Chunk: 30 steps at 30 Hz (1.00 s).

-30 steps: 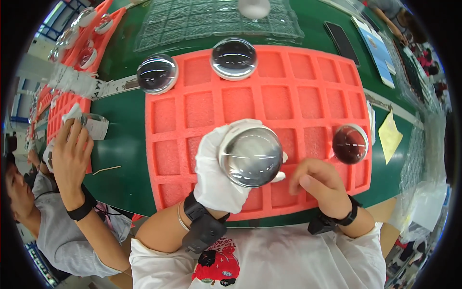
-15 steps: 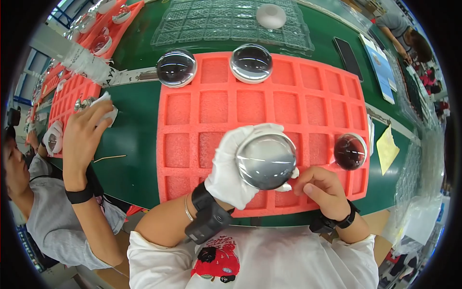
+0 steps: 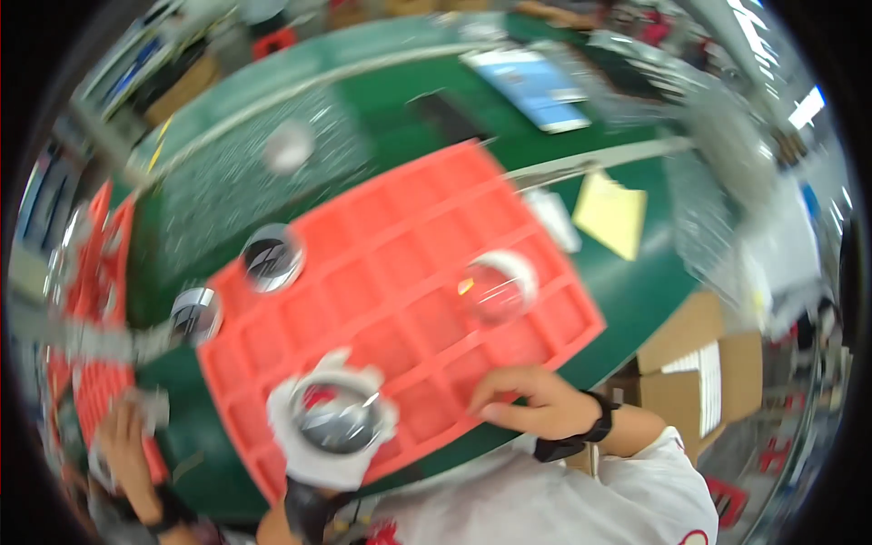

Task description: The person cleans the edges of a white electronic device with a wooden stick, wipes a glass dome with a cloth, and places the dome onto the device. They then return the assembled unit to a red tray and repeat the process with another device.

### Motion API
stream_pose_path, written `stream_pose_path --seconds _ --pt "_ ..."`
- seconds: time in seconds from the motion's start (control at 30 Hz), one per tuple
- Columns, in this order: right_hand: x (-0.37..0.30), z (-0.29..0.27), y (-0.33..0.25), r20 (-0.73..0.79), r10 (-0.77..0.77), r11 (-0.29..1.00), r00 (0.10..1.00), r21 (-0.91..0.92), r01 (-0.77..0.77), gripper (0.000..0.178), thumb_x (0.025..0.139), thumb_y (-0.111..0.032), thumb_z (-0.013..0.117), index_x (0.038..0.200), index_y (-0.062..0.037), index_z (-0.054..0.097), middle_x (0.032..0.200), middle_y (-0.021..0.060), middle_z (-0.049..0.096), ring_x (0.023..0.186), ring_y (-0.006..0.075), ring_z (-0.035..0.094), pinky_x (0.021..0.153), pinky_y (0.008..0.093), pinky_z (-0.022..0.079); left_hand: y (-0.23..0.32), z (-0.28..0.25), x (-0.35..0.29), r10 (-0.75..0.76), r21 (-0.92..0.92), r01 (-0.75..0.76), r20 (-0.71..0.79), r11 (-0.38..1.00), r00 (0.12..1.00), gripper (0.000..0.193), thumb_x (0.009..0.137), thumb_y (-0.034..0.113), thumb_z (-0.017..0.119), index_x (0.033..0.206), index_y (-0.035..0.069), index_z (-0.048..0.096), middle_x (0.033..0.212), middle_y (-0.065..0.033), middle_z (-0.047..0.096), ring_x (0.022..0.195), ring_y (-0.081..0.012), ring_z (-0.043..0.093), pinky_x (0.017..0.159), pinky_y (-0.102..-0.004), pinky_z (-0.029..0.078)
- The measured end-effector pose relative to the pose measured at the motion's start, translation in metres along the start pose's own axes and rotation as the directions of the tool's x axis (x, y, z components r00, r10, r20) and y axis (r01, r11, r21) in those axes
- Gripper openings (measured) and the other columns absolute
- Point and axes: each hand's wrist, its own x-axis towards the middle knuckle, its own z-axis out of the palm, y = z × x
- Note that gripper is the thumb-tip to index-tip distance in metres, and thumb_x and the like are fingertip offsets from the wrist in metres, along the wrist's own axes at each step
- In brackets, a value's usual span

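Note:
Tilted across the green bench lies a red foam tray (image 3: 371, 272) with square pockets. My left hand (image 3: 304, 454), in a white glove, cups a clear glass dome lens (image 3: 338, 416) above the tray's near left part. My bare right hand (image 3: 545, 406) hovers at the near edge with bent fingers, thumb and forefinger apart and nothing seen between them. Beyond it, another dome lens (image 3: 495, 289) with a white rim sits on the tray's right part. Two more lenses, one at the far left edge (image 3: 272, 258) and one at the left corner (image 3: 196, 314), rest there. The picture is smeared by motion.
Clear plastic trays (image 3: 245, 173) lie beyond the foam, with a white round piece (image 3: 289, 147) on them. A dark phone (image 3: 451, 116), a blue-and-white sheet (image 3: 531, 89) and yellow paper (image 3: 610, 213) lie further right. A co-worker's hand (image 3: 127, 450) is at left; a cardboard box (image 3: 672, 391) stands right.
The whole view has swung to the right, so the tray appears turned and shifted left. My left hand still holds the lens, now further from my right hand. The lens on the tray's right part looks tipped over.

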Motion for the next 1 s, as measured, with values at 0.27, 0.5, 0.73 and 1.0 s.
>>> stream_pose_path --seconds 0.27,0.5,0.73,1.0 --pt "-0.031 -0.053 0.004 -0.303 -0.181 0.978 0.936 0.043 0.203 0.016 0.095 -0.013 0.058 0.097 0.0019 0.062 0.094 0.0072 0.063 0.086 0.0137 0.058 0.076 0.0278 0.046 -0.014 0.002 0.003 -0.231 -0.694 0.340 0.250 0.634 0.940 0.043 0.090 0.039 0.051 0.123 0.011 0.051 0.106 -0.0142 0.060 0.078 -0.0303 0.061 0.067 -0.0438 0.053" --pt "-0.025 -0.111 -0.001 -0.569 -0.332 0.920 0.752 -0.373 0.124 0.014 0.093 -0.014 0.060 0.089 -0.0008 0.061 0.072 0.0023 0.058 0.068 0.0084 0.053 0.062 0.0265 0.046 0.007 0.015 0.014 -0.307 -0.770 0.423 0.305 0.478 0.902 0.040 0.090 0.036 0.046 0.116 0.008 0.058 0.104 -0.0160 0.063 0.077 -0.0316 0.060 0.063 -0.0452 0.050" --pt "0.011 -0.198 0.008 -0.713 -0.266 0.760 0.649 -0.569 -0.314 0.028 0.086 -0.029 0.063 0.080 -0.0021 0.064 0.068 0.0123 0.064 0.067 0.0258 0.063 0.063 0.0385 0.049 0.013 0.032 0.023 -0.242 -0.718 0.231 0.089 0.656 0.966 0.051 0.090 0.049 0.047 0.122 0.010 0.055 0.102 -0.0121 0.060 0.078 -0.0278 0.059 0.065 -0.0426 0.053" --pt "0.039 -0.230 0.057 -0.660 -0.094 0.658 0.746 -0.603 -0.451 0.030 0.073 -0.028 0.068 0.072 0.0013 0.065 0.063 0.0142 0.063 0.062 0.0230 0.061 0.059 0.0379 0.047 -0.007 0.015 0.057 0.002 -0.316 -0.082 -0.245 0.945 0.969 0.052 0.087 0.050 0.053 0.123 0.012 0.053 0.103 -0.0110 0.058 0.085 -0.0247 0.057 0.068 -0.0375 0.054"
